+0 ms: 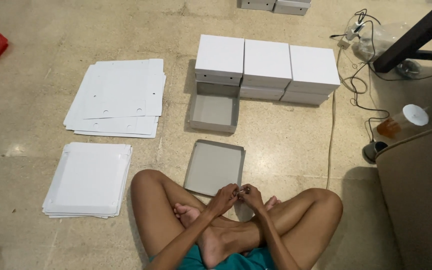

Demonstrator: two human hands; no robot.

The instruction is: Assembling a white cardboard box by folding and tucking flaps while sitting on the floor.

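I sit cross-legged on the floor with a shallow grey cardboard lid [211, 167] lying open side up just past my feet. My left hand [222, 199] and my right hand [251, 196] meet at the lid's near right corner. The fingertips of both pinch the edge there, thumbs almost touching. Whether anything small is held between the fingers is too small to tell.
A deeper open grey box [214, 111] lies beyond the lid, in front of three stacks of closed white boxes [267, 62]. Two piles of flat white cardboard [117, 97] [90, 179] lie at left. At right are cables [352, 82], a lidded cup [402, 121], a black table leg [416, 32] and brown furniture [421, 195].
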